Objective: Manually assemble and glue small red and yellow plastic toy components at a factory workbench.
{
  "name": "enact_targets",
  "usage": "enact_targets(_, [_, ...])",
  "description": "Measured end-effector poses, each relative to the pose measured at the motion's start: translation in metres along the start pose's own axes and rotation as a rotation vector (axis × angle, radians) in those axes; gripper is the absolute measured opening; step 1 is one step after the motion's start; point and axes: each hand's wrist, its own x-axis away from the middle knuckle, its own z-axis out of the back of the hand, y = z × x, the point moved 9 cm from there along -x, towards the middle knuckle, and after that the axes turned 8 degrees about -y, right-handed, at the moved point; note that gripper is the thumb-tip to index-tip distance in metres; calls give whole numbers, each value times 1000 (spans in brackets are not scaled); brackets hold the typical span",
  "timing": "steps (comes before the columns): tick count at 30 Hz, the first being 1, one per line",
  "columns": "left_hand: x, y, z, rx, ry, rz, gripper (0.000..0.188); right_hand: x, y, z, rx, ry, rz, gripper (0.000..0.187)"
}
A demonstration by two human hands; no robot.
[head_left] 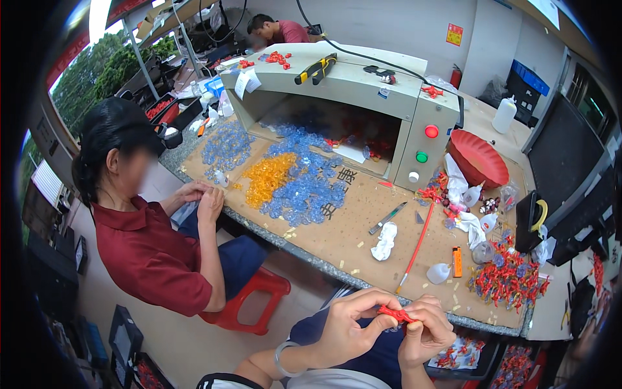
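Between my two hands, just off the table's near edge, is a small red plastic figure-like piece [396, 314]. The thumb and fingers of my left hand [353, 324] pinch one end of it. My right hand [424, 330] grips the other end, and its fingers cover part of the piece. Close by on the table lie a white squeeze bottle [438, 273], an orange lighter [457, 262] and a long thin red stick [417, 243]. A heap of red and purple pieces [505, 279] sits to the right of them.
Piles of blue clear pieces [304, 194] and amber pieces [271, 178] lie before a grey machine [337, 84]. A craft knife [387, 218], crumpled tissue [384, 241] and red bowl [478, 159] stand around. At left a co-worker [149, 240] sits on a red stool [259, 301].
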Motion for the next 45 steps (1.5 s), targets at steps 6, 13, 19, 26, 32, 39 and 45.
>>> enact_targets(6, [-6,-8,6,33,23,28,12,-5,9,-5,4,0,-16,21])
enact_targets(13, [-10,-4,15,4,52,18,12,-14,14,-14,-19,-13,-14,22])
enact_targets(19, [-10,-9,15,12,68,22,11,-11,21,-13,-16,-39,-36,23])
enact_targets(26, [-13,-11,9,30,57,24,12,-10,21,-7,-19,2,-41,24])
enact_targets(32, [-14,-12,8,12,54,26,12,-8,24,-5,-13,-2,-38,24])
enact_targets(39, [-16,-11,9,11,52,22,12,-8,25,-6,-48,10,-30,24])
enact_targets(45, [-20,-13,11,-3,47,11,11,-10,31,-7,-25,-12,-37,23])
